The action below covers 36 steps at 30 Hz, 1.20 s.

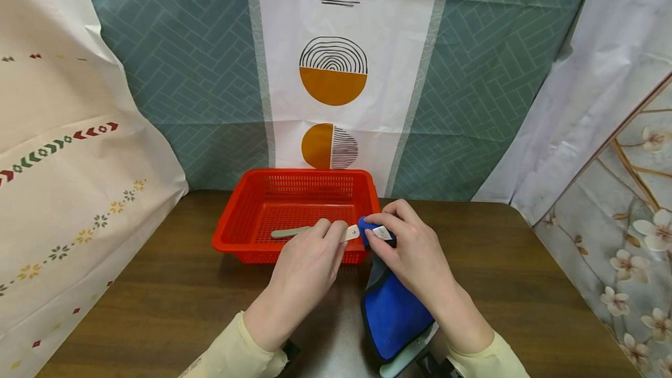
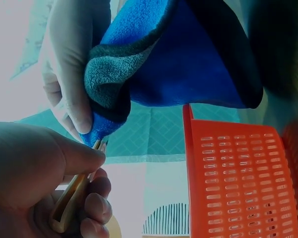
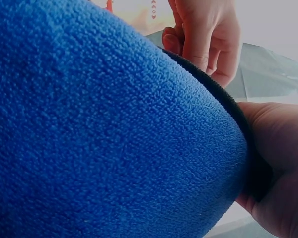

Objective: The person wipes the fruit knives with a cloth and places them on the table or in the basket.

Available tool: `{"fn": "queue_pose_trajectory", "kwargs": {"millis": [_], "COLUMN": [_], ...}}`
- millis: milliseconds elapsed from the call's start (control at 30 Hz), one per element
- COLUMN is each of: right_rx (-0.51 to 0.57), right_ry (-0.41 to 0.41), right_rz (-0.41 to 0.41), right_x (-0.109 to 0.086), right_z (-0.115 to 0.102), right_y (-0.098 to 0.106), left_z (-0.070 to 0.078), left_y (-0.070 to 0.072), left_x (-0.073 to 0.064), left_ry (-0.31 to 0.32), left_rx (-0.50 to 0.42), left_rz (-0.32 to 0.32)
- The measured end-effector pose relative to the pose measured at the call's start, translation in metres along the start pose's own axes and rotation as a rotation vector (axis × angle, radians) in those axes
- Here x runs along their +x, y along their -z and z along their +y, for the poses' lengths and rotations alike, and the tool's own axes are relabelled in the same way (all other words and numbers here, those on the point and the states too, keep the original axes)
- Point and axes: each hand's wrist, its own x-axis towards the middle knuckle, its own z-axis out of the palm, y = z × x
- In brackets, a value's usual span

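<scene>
My left hand (image 1: pixel 307 261) holds a slim cream-handled tool (image 1: pixel 353 233) with a small rivet near its end; it looks like a folding knife, but the fingers hide most of it. In the left wrist view the handle (image 2: pixel 64 208) shows a long slot. A blue cloth (image 1: pixel 396 314) with black edging and a white label (image 1: pixel 382 233) hangs from my right hand (image 1: pixel 415 249), which pinches its upper corner. That corner meets the tool's riveted end, covering whatever lies beyond. Blue pile fills much of the right wrist view.
Behind the hands stands a red perforated basket (image 1: pixel 233 214), with a sage-green handle (image 1: pixel 286 233) inside. Another pale green handled item (image 1: pixel 401 363) lies partly under the cloth on the brown wooden table (image 1: pixel 157 296). Patterned fabric curtains (image 1: pixel 210 74) enclose the table's back and sides.
</scene>
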Motion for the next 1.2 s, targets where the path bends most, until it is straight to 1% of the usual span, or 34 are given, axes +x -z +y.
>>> {"fn": "queue_pose_trajectory", "kwargs": {"millis": [300, 600, 900, 1200], "right_rx": [-0.011, -0.001, -0.004, 0.007], "right_ry": [0.012, 0.016, 0.032, 0.028], "right_rz": [0.001, -0.023, -0.014, -0.013], "right_x": [-0.004, -0.009, -0.011, -0.011], "right_z": [-0.005, -0.010, -0.012, -0.009], "right_y": [0.004, 0.006, 0.007, 0.005], "left_z": [0.006, 0.009, 0.009, 0.007], "left_y": [0.007, 0.012, 0.013, 0.011], "left_x": [-0.005, -0.013, -0.014, -0.015], "left_ry": [0.007, -0.001, 0.003, 0.007], "left_rx": [-0.008, 0.021, 0.009, -0.003], "left_rz": [0.005, 0.013, 0.004, 0.002]}}
